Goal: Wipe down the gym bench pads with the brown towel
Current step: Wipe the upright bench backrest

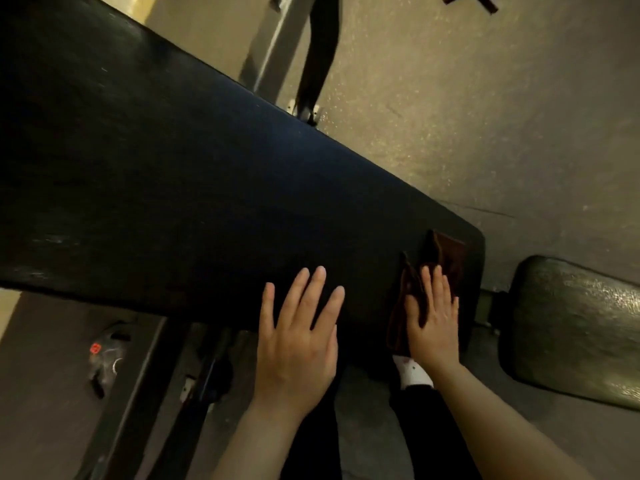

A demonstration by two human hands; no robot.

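Left hand (298, 341) lay flat, fingers spread, empty, on the black pad surface (173, 174). Right hand (433, 320), at 3 o'clock of it, pressed the brown towel (446, 258) flat-fingered.

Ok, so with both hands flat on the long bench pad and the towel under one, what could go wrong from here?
1. The brown towel is bunched under the right hand at the end of the long pad, so it may wipe only a narrow strip or slip off the edge.
2. The left hand rests bare on the pad and could smear it.
3. The smaller pad to the right could get skipped.
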